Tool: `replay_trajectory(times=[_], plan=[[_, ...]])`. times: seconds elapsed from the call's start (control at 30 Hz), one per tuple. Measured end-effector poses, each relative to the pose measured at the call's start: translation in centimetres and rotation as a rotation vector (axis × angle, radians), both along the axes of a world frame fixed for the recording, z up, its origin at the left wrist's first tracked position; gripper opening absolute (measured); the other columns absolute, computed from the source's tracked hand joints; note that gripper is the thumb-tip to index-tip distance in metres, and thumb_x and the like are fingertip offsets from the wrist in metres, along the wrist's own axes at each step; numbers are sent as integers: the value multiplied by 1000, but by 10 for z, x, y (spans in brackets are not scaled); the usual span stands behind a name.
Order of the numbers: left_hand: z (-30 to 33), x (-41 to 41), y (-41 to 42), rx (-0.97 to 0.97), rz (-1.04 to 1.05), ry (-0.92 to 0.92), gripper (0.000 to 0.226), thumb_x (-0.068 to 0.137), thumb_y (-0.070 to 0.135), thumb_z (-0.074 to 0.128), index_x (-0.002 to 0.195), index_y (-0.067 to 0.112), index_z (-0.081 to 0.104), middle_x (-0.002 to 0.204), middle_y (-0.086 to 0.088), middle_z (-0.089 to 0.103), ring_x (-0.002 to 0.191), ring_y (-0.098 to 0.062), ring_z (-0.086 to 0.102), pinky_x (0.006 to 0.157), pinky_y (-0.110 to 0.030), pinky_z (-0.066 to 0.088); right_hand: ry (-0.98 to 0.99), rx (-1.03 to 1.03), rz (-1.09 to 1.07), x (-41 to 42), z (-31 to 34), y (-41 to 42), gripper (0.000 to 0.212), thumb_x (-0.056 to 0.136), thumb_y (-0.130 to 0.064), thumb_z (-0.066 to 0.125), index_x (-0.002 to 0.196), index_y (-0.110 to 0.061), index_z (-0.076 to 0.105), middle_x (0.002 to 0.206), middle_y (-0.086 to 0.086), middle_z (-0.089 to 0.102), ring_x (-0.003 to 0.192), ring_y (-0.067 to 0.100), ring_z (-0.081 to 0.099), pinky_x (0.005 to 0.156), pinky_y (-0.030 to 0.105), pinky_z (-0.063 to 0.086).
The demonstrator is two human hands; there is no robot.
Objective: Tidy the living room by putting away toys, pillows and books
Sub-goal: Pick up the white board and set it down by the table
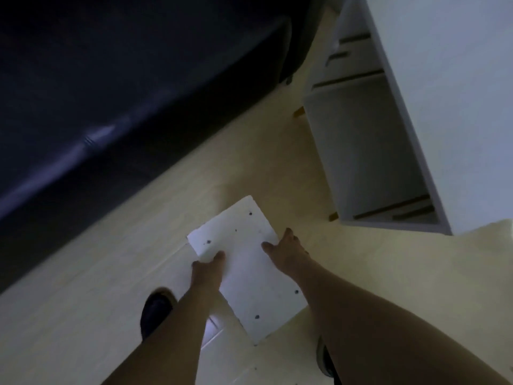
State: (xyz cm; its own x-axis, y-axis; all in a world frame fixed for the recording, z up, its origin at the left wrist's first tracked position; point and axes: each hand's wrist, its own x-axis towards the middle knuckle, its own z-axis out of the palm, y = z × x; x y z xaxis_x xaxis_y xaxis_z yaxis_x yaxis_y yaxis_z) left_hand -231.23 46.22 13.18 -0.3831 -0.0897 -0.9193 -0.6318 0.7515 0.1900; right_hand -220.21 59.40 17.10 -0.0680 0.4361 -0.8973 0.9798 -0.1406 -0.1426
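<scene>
A flat white rectangular board (244,262) with small dark dots on its face hangs above the pale floor, low in the middle of the head view. My left hand (208,269) grips its left long edge, thumb on top. My right hand (286,245) holds the opposite edge, fingers curled round it. Both forearms reach in from the bottom of the frame. What lies under the board is hidden.
A dark sofa (111,93) fills the upper left. A white open-shelved cabinet (369,151) on short wooden legs stands at the right. Pale floor (83,273) runs between them. A dark shoe (155,312) shows by my left forearm.
</scene>
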Motion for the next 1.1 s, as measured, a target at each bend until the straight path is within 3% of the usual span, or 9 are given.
replay_trajectory(times=[0.07, 0.17, 0.3, 0.47, 0.77, 1.1], plan=[[-15, 3, -6, 84, 43, -14, 63, 85, 43, 67, 130, 3, 50, 112, -13, 62, 100, -34, 60, 85, -40, 50, 25, -36, -71, -2, -21, -4, 77, 89, -49, 55, 144, -4, 26, 143, 17, 42, 129, 37, 44, 108, 48, 36], [-16, -2, -7, 96, 8, 33, 52, 91, 36, 64, 129, 2, 51, 110, -12, 60, 95, -31, 58, 79, -36, 46, 53, -38, -180, -1, -34, -6, 73, 82, -51, 63, 135, -4, 44, 132, 14, 53, 120, 35, 53, 101, 47, 45], [4, -36, -6, 174, -92, 64, 42, 93, 29, 63, 124, 3, 53, 116, -11, 60, 96, -28, 58, 79, -35, 48, 52, -87, -235, -18, -19, -16, 73, 88, -50, 60, 138, -1, 40, 138, 16, 49, 124, 35, 50, 104, 45, 42], [27, -107, 0, 225, -154, 173, 47, 93, 29, 62, 133, 9, 48, 125, -11, 57, 110, -32, 56, 96, -47, 50, 107, -77, -231, -71, -8, -32, 58, 98, -38, 48, 140, 1, 37, 140, 19, 46, 126, 35, 48, 104, 41, 42], [2, -184, 27, 318, -143, 212, 44, 97, 21, 56, 137, 11, 42, 124, -7, 53, 103, -25, 52, 84, -36, 44, 118, -34, -312, -147, -33, -31, 49, 101, -32, 42, 136, 2, 37, 140, 20, 45, 127, 35, 47, 104, 38, 40], [-3, -178, 36, 325, -91, 228, 37, 95, 16, 56, 130, 10, 48, 118, -5, 56, 100, -24, 54, 85, -32, 43, 101, -3, -289, -146, -31, -16, 48, 101, -30, 39, 138, 1, 33, 141, 20, 44, 127, 36, 46, 101, 37, 40]])
